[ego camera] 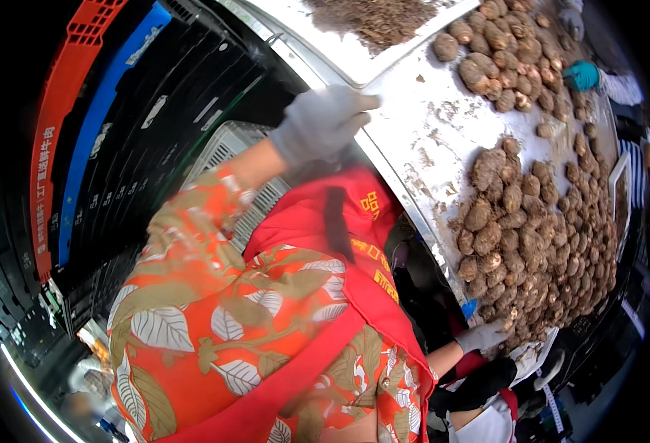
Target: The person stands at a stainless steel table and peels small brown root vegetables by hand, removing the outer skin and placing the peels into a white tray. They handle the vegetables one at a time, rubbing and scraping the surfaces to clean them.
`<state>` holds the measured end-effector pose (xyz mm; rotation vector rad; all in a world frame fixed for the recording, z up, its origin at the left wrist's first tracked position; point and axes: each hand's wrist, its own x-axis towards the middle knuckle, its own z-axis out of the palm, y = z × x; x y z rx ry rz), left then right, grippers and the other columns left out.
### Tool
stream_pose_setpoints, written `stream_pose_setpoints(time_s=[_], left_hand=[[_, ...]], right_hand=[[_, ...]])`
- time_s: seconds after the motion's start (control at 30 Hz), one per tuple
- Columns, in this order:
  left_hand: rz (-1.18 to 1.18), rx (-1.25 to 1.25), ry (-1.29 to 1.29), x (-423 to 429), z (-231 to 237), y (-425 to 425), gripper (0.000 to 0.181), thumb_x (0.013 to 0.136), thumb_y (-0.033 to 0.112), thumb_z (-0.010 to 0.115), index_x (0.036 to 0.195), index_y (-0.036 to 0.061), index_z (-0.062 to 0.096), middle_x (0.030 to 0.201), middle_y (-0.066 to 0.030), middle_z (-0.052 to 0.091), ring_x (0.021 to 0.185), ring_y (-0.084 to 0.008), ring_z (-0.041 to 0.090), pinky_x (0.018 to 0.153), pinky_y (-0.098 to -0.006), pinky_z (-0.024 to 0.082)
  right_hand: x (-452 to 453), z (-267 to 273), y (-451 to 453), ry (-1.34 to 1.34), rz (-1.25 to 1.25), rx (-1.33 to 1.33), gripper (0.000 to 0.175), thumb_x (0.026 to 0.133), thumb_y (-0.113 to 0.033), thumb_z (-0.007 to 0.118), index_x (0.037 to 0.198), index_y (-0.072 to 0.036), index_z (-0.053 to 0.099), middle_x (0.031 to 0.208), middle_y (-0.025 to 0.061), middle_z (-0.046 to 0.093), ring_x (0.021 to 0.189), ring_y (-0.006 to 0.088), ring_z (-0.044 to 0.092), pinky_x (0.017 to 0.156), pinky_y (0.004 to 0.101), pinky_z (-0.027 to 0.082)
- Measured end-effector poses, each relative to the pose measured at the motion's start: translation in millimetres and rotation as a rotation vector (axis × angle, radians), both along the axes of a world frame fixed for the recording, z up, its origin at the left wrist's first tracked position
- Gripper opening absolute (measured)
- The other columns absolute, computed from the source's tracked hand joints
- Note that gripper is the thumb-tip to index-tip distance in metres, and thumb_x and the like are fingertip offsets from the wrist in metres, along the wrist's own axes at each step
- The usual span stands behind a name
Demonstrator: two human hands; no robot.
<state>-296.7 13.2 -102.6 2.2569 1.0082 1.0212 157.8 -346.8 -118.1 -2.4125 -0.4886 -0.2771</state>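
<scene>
My left hand (322, 122), in a grey glove and blurred, is raised over the near edge of the metal table (413, 144). Its fingers are partly curled, with two tips pointing towards the tabletop; nothing shows between them, though the palm is hidden. At lower right, my right hand (485, 335), also gloved, lies against the near end of a large heap of brown, hairy taro corms (529, 243). Its fingertips touch a small pale-ended corm (512, 314); whether they grip it is unclear.
Beside my left hand stands a white tray (352, 66) with brown fibrous scraps. A second taro heap (507, 50) lies near a co-worker's teal-gloved hand (581, 76). Stacked black crates (192, 111), a blue crate (100, 127) and a grey slatted basket (258, 210) are at left.
</scene>
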Motion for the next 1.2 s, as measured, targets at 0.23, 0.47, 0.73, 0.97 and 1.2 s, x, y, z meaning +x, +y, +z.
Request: stream_pose_setpoints(time_s=[0.23, 0.47, 0.73, 0.97, 1.2], left_hand=[[0.385, -0.602, 0.362, -159, -140, -68, 0.033, 0.095, 0.033, 0.061, 0.11, 0.0046, 0.069, 0.099, -0.0175, 0.07, 0.095, -0.0359, 0.068, 0.086, -0.0426, 0.053], [0.421, -0.768, 0.835, -169, -219, -82, 0.045, 0.092, 0.043, 0.058, 0.125, 0.0136, 0.065, 0.128, -0.0205, 0.063, 0.116, -0.0394, 0.061, 0.101, -0.0453, 0.048], [0.116, -0.94, 0.745, -107, -171, -45, 0.047, 0.091, 0.04, 0.056, 0.126, 0.0093, 0.066, 0.122, -0.0218, 0.067, 0.113, -0.0372, 0.063, 0.101, -0.0438, 0.048], [0.173, -0.875, 0.371, -104, -97, -4, 0.037, 0.094, 0.031, 0.056, 0.122, 0.0109, 0.068, 0.12, -0.0175, 0.068, 0.113, -0.036, 0.064, 0.098, -0.0415, 0.05], [0.183, -0.893, 0.369, -68, -153, -13, 0.043, 0.093, 0.033, 0.058, 0.133, 0.014, 0.061, 0.124, -0.0167, 0.067, 0.115, -0.0352, 0.063, 0.1, -0.0422, 0.049]], right_hand=[[-4, 56, 79, -0.108, 0.245, 0.042, 0.053, 0.104, -0.032, 0.053, 0.142, 0.006, 0.047, 0.144, 0.0242, 0.05, 0.127, 0.0321, 0.052, 0.109, 0.0391, 0.039], [-14, 53, 109, -0.047, 0.26, 0.104, 0.052, 0.104, -0.034, 0.055, 0.138, 0.004, 0.053, 0.141, 0.0217, 0.053, 0.124, 0.0305, 0.054, 0.108, 0.0394, 0.042], [-34, 63, 137, -0.124, 0.317, 0.053, 0.05, 0.102, -0.033, 0.056, 0.138, 0.001, 0.054, 0.141, 0.0205, 0.054, 0.125, 0.0313, 0.055, 0.107, 0.0401, 0.044], [-89, 38, 180, 0.094, 0.713, 0.184, 0.049, 0.099, -0.021, 0.054, 0.143, -0.002, 0.05, 0.126, 0.0133, 0.063, 0.103, 0.0208, 0.062, 0.084, 0.0308, 0.053], [-152, 28, 204, 0.552, 0.984, 0.114, 0.048, 0.092, -0.008, 0.058, 0.138, 0.003, 0.052, 0.13, 0.0136, 0.059, 0.111, 0.0209, 0.058, 0.099, 0.0328, 0.046]])
